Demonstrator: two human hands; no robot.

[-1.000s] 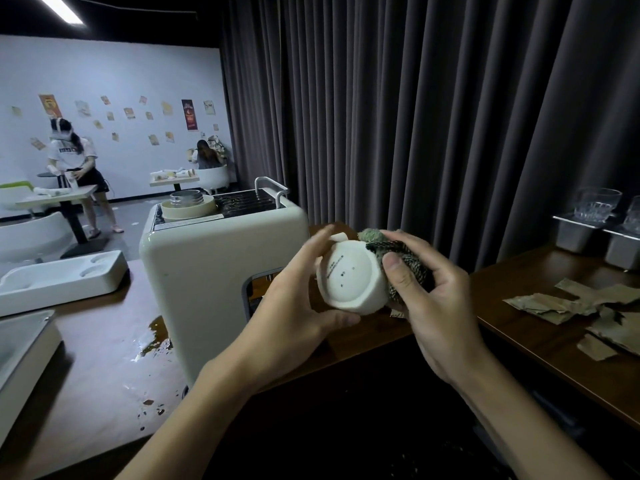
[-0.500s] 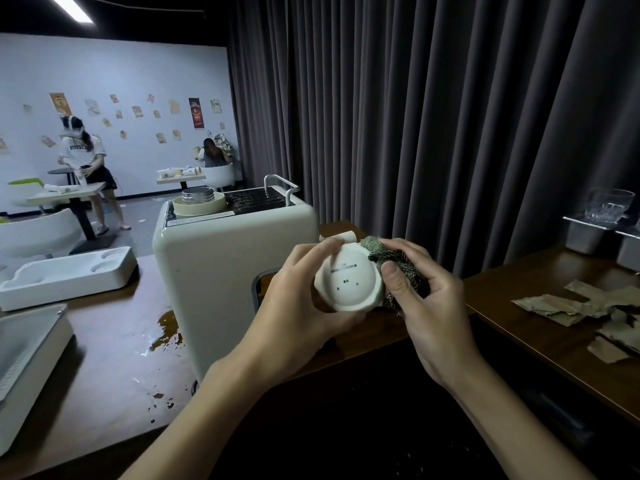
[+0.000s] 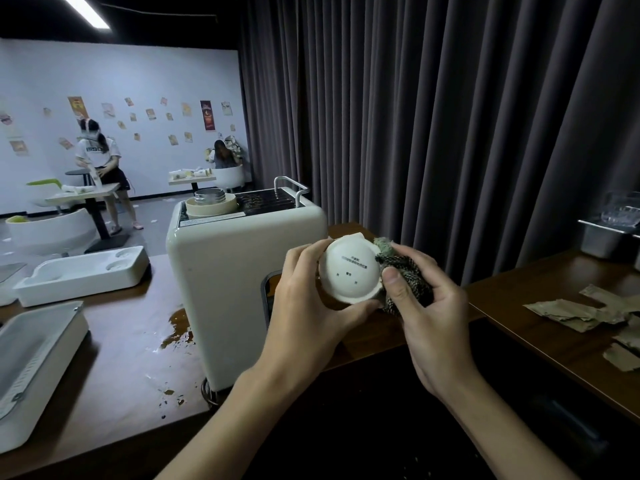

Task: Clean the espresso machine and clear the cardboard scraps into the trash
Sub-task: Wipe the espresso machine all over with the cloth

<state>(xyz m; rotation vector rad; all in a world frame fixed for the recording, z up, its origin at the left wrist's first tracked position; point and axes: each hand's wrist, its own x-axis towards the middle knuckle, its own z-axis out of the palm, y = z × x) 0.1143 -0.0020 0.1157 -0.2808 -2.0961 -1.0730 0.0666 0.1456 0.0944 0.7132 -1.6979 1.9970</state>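
Note:
A cream espresso machine (image 3: 221, 278) stands on the brown counter (image 3: 114, 358), its side towards me. In front of it my left hand (image 3: 304, 303) grips a round cream machine part (image 3: 349, 270), its printed underside facing me. My right hand (image 3: 426, 306) holds a dark woven cloth (image 3: 403, 275) bunched against the part's right edge, thumb on top. Brown cardboard scraps (image 3: 588, 313) lie on the wooden counter at the right, away from both hands.
Coffee spills (image 3: 178, 327) stain the counter left of the machine's base. A white drip tray (image 3: 83, 275) and a white bin-like tray (image 3: 31, 368) sit at the left. Metal containers with glasses (image 3: 609, 230) stand at the far right. Two people work at tables in the background.
The part has turned in my hands, so its printed underside faces me more squarely. The view has shifted, so the machine and hands sit further right in the picture.

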